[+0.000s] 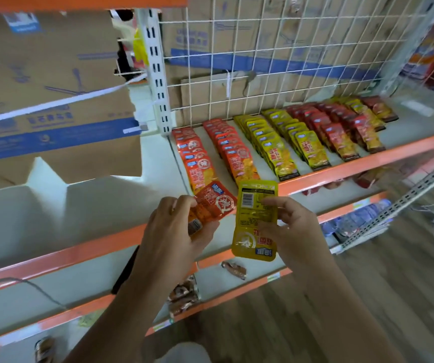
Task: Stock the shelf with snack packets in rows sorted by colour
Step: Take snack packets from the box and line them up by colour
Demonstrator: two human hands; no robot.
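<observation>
1. Front and centre, a yellow packet [255,221] hangs upright in the right hand [293,229], barcode side facing the camera, its top edge reaching up in front of the shelf lip [341,170].
2. Thumb and fingers of the right hand are pinched on the packet's right edge; the wrist is bent inward and the forearm runs down to the lower right.
3. Just left of it, an orange packet [212,204] is clamped in the left hand [176,231], tilted with its upper corner toward the yellow one; the two packets nearly touch.
4. Left-hand fingers curl over the orange packet's lower left part, thumb beneath, palm turned away from the camera, forearm running down to the lower left.
5. Beyond the hands, the shelf [210,163] carries slanted rows of overlapping packets: two orange rows [213,155] at left, two yellow rows [289,142] in the middle, darker red rows [333,129] at right.
6. Behind the rows stands a white wire grid [276,61]; a cardboard box [53,87] sits on the shelf at left.
7. Lower shelves hold a few loose packets [234,269].
</observation>
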